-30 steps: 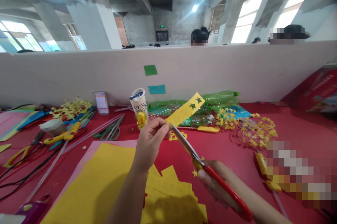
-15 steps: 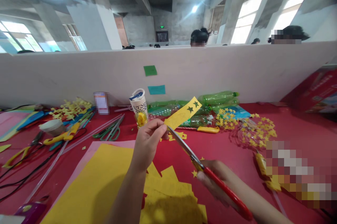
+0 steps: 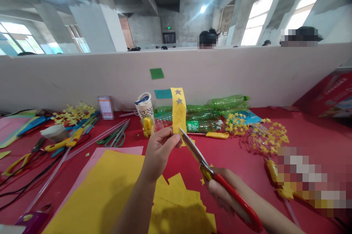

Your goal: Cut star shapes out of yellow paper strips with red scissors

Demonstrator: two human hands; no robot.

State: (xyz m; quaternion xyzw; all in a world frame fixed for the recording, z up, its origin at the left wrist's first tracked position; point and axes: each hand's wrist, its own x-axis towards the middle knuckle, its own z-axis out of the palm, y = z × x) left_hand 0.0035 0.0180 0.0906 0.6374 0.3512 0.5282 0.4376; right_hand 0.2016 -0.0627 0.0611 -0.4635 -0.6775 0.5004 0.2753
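My left hand (image 3: 163, 148) pinches the lower end of a yellow paper strip (image 3: 179, 117), held nearly upright above the table. Two star-shaped holes show near its top, with a faint drawn star outline below them. In my right hand (image 3: 224, 190) are red-handled scissors (image 3: 233, 193), their blades pointing up and left. The blade tips meet the strip's lower end beside my left fingertips; whether they cut into it I cannot tell. Under my left forearm lie a large yellow sheet (image 3: 90, 193) and a pile of yellow paper pieces (image 3: 178, 204).
Green plastic bottles (image 3: 228, 101), a white cup (image 3: 144, 106) and a yellow utility knife (image 3: 217, 136) stand or lie before a white partition (image 3: 82, 76). Yellow star garlands (image 3: 271, 137) are at right, with a yellow glue gun (image 3: 284, 192). Green scissors (image 3: 117, 137) and cords lie left.
My left hand has turned the yellow strip from slanting right to nearly upright and shifted slightly right and down. The scissors stay at the strip's lower end, their blades slightly more open.
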